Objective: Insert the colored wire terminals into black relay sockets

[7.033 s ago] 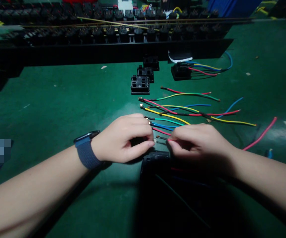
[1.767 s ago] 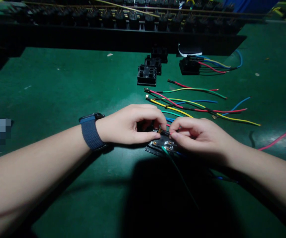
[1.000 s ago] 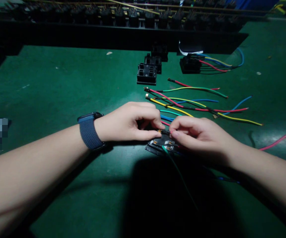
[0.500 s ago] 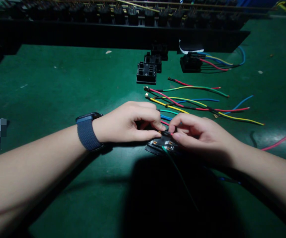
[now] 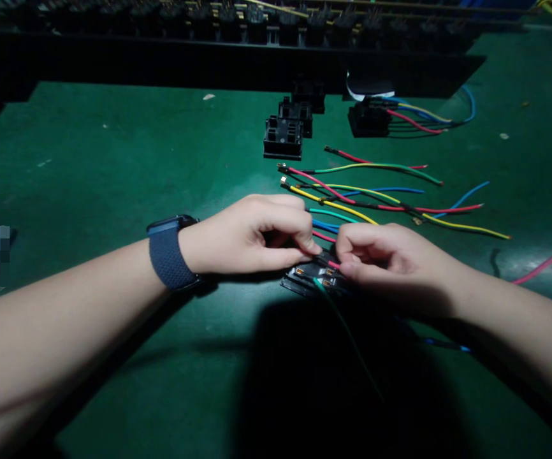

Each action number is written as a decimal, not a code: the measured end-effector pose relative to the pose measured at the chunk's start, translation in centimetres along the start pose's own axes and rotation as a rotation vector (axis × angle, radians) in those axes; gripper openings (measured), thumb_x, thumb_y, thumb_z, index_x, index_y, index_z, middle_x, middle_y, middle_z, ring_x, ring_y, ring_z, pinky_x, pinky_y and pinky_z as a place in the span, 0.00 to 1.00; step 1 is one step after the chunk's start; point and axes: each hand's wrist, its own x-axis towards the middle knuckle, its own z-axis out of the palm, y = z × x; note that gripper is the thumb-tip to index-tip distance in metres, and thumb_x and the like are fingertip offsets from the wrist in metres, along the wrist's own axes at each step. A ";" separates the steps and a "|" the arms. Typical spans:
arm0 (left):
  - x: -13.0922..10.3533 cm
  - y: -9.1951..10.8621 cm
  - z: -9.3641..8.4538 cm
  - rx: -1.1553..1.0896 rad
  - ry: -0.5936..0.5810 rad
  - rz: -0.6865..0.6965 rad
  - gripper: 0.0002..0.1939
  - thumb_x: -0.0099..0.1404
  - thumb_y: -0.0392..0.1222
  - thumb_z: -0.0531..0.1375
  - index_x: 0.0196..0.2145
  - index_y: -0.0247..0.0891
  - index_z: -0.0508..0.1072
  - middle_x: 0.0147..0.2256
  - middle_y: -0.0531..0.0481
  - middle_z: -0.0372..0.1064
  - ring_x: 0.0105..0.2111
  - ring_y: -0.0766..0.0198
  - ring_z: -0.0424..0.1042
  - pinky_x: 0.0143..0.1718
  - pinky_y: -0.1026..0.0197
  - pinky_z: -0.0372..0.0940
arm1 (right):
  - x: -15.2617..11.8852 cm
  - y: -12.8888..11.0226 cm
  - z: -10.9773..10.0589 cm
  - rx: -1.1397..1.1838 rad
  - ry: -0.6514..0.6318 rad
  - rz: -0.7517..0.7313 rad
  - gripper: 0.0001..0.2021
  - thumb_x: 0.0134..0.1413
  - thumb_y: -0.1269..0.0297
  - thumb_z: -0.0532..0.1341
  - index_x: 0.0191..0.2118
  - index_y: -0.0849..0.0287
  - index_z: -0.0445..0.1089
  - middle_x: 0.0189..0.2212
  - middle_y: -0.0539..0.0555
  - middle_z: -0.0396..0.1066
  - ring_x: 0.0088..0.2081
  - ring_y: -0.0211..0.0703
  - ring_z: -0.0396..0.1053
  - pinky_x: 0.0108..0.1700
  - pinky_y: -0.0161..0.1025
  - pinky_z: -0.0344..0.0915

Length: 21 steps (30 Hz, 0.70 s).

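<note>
My left hand (image 5: 261, 234), with a dark watch on its wrist, pinches the dark-sleeved end of a red wire (image 5: 334, 264). My right hand (image 5: 381, 258) grips the same wire just to the right, and the wire's pink-red tail runs out beyond my right wrist. Under my fingertips lies a black socket housing (image 5: 295, 280) with brass-coloured contacts. A thin green wire (image 5: 347, 328) comes out of the housing toward the lower right. My fingers hide the wire's tip and part of the housing.
Loose red, yellow, green and blue wires (image 5: 391, 167) lie beyond my hands. Several black housings (image 5: 283, 137) stand farther back, and another housing (image 5: 369, 121) has wires attached. A long black rack (image 5: 185, 64) spans the far side of the green surface (image 5: 113, 172).
My right hand has shifted slightly right along the red wire, so more red shows between my hands. My left fingertips have moved slightly right.
</note>
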 end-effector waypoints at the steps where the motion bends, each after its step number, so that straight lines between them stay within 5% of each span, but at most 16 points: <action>1: 0.0 0.0 0.0 0.000 -0.002 -0.005 0.05 0.62 0.36 0.62 0.32 0.31 0.77 0.26 0.49 0.67 0.27 0.69 0.65 0.28 0.67 0.59 | 0.0 -0.1 0.0 0.002 0.003 -0.003 0.09 0.48 0.64 0.57 0.23 0.57 0.57 0.19 0.43 0.52 0.21 0.31 0.48 0.21 0.32 0.45; 21: 0.0 0.0 0.3 -0.135 0.022 -0.128 0.09 0.59 0.37 0.63 0.38 0.34 0.71 0.30 0.49 0.72 0.26 0.70 0.68 0.25 0.71 0.62 | -0.3 -0.2 -0.1 0.070 0.067 -0.016 0.11 0.47 0.67 0.60 0.22 0.58 0.57 0.19 0.44 0.53 0.21 0.31 0.49 0.21 0.31 0.46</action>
